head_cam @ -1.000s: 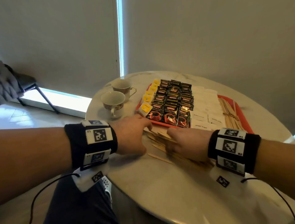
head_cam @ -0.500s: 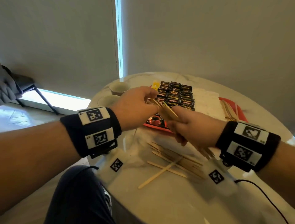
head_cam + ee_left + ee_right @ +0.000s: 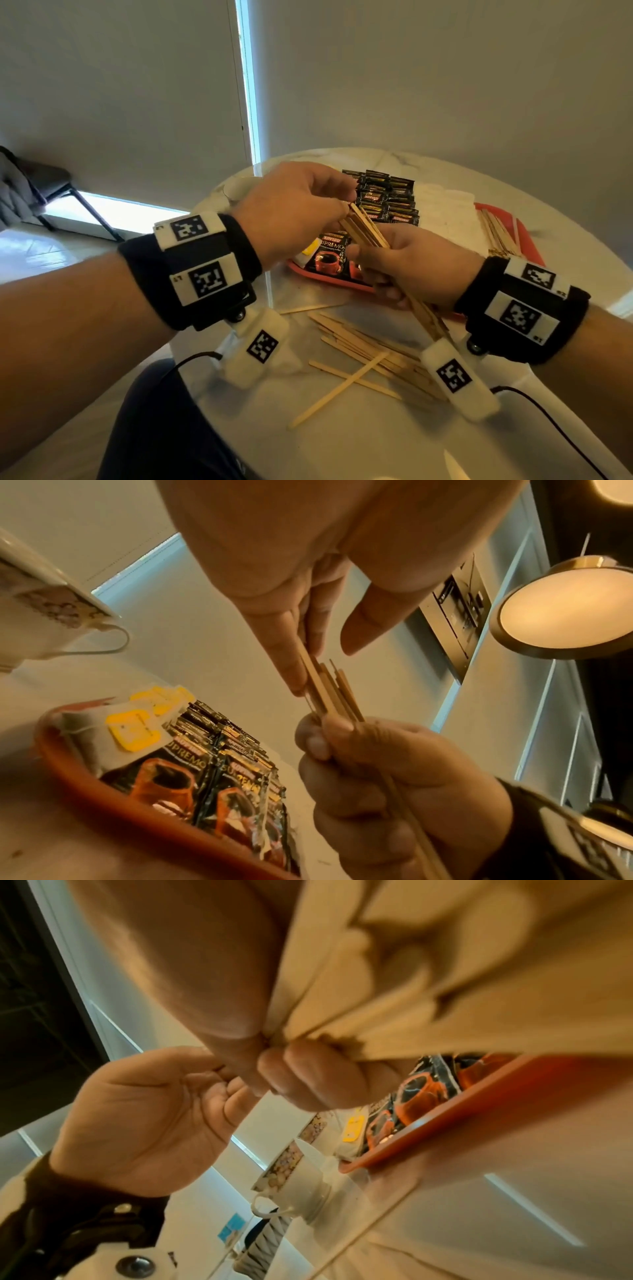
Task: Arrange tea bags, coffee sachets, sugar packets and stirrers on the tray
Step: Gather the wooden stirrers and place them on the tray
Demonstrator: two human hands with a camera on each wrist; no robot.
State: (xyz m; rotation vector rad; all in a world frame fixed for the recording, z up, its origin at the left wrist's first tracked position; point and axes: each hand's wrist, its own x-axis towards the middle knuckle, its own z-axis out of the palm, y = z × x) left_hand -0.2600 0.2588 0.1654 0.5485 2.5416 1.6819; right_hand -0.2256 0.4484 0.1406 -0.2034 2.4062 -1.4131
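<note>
My right hand (image 3: 363,260) grips a bundle of wooden stirrers (image 3: 366,229) above the near rim of the red tray (image 3: 329,279). My left hand (image 3: 342,205) touches the bundle's upper ends. In the left wrist view its index finger lies straight along the stirrers (image 3: 329,691) and the thumb stands apart. On the tray lie tea bags (image 3: 130,729) with yellow tags, black coffee sachets (image 3: 387,202), white sugar packets (image 3: 445,212) and a row of stirrers (image 3: 496,233). Several loose stirrers (image 3: 370,349) lie scattered on the table below my hands.
The round marble table (image 3: 376,438) has its near edge just in front of my lap. A patterned cup (image 3: 44,601) stands left of the tray, mostly hidden behind my left hand in the head view. A wall rises behind the table.
Both hands rose from the stirrer pile on the table. The right hand took up a bundle, and the left hand came to its upper ends. Several stirrers stayed on the table.
</note>
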